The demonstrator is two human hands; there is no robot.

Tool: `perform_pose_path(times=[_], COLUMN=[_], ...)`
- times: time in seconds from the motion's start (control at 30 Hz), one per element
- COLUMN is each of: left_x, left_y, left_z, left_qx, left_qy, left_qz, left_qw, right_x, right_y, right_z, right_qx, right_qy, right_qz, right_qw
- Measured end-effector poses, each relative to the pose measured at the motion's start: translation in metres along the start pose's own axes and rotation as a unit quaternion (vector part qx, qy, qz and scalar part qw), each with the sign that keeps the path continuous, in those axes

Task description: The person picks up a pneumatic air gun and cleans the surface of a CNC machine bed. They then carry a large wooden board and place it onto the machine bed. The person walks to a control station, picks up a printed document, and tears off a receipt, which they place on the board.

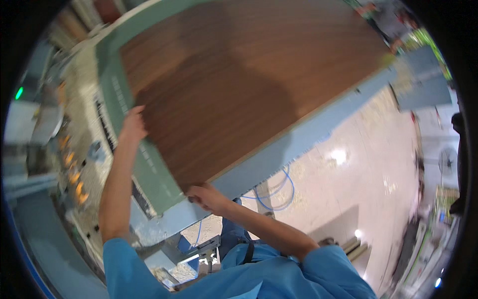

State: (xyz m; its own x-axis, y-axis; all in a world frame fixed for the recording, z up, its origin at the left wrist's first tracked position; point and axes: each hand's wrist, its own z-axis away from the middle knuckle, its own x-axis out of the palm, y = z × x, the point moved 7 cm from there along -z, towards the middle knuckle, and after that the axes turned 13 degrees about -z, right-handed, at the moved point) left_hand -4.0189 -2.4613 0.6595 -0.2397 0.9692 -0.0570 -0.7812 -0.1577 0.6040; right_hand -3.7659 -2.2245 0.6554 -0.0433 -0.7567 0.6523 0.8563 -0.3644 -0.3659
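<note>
Your right hand [208, 198] had curled fingers at the corner of the brown panel [239, 94], which stretched away past them; your left hand [133, 124] touched its edge farther up. Couldn't tell if either gripped. Uneven pushing could've skewed it, imo.

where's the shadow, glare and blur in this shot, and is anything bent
In the head view, a large dark shadow lies over the brown panel; in the head view, glare spots the pale floor; in the head view, the panel's grain looks smeared; in the head view, the green border bows at upper left.
</note>
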Motion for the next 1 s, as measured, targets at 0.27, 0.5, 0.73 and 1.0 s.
perform_pose_path(times=[0.27, 0.5, 0.73, 1.0], left_x=[-0.015, 0.008, 0.023, 0.056], left_y=[-0.007, -0.02, -0.038, -0.053], left_z=[-0.097, -0.102, -0.083, -0.05], left_qx=[-0.036, 0.096, 0.092, 0.122], left_qy=[-0.039, 0.02, 0.052, 0.053], left_qz=[0.062, -0.004, -0.081, -0.094], left_qw=[0.997, 0.995, 0.991, 0.987], right_x=[-0.017, -0.149, -0.412, -0.519], right_y=[-0.023, 0.009, 0.121, 0.26], right_z=[-0.039, 0.068, 0.249, 0.452], right_qx=[-0.07, -0.04, -0.059, 0.063], right_qy=[-0.072, 0.011, 0.353, 0.542], right_qz=[0.206, 0.193, 0.186, 0.037], right_qw=[0.973, 0.98, 0.915, 0.838])
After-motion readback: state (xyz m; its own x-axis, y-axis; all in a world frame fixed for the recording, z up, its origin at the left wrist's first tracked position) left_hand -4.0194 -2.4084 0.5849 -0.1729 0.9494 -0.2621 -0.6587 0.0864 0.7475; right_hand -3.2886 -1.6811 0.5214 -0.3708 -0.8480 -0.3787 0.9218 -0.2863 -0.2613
